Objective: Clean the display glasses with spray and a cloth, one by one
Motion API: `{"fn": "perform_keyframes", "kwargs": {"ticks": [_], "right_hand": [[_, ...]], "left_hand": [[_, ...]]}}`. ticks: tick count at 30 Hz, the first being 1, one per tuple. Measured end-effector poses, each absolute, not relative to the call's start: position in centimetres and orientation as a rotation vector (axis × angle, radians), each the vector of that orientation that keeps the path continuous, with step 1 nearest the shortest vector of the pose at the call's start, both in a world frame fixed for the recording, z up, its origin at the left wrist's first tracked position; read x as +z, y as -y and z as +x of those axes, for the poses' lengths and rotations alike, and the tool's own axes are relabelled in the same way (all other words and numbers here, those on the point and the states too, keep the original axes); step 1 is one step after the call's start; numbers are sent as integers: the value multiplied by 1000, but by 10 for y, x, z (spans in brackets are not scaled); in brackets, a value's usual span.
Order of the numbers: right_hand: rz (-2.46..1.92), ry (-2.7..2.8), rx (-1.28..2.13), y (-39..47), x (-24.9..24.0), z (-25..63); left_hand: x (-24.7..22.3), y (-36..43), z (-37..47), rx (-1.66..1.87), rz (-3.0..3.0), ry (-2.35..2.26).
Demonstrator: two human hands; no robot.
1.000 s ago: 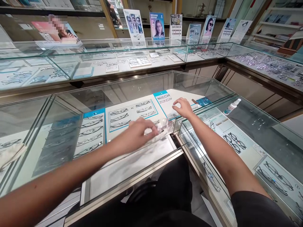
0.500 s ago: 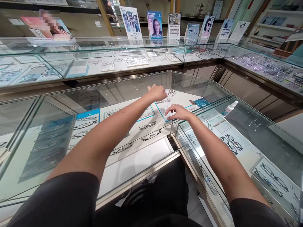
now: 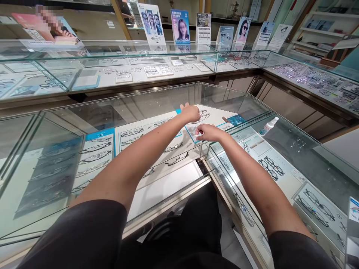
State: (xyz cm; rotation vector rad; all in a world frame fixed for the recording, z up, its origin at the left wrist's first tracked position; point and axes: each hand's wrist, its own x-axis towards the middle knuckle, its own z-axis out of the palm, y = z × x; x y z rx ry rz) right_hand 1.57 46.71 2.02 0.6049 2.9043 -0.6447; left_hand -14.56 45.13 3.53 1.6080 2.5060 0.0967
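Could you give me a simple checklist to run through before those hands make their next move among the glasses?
1. Hands apart from each other: ok, a gap shows between the left hand and the right hand.
2. Left hand's grip on the eyeglasses beside it: cannot tell, its fingers are mostly hidden.
3. Right hand empty: cannot tell, its thumb and fingers are close together and anything between them is unclear.
4. Spray bottle away from both hands: ok.
5. Dark-framed eyeglasses nearer the wearer untouched: ok, no hand is on them.
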Motion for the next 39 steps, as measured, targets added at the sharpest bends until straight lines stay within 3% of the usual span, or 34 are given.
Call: {"fn": "perform_keyframes", "kwargs": {"ticks": [7, 12, 18, 29, 35, 39], "right_hand": [[643, -3012, -365, -436, 34, 19], [613, -2928, -359, -398, 30, 23], [716, -2814, -308, -382, 17, 56], [1025, -2837, -177, -403, 2, 164], [1434, -2616, -96, -394, 32, 178], [1172, -2987, -39, -378, 39, 132]], "left_hand": [[42, -444, -130, 153, 1640, -2523], [54, -421, -126, 275, 1631, -2516], [63, -347, -129, 660, 1683, -2511], [48, -213, -117, 889, 1878, -2225], [-4, -173, -97, 956, 1542, -1706], [-61, -188, -90, 854, 1402, -1669]]}}
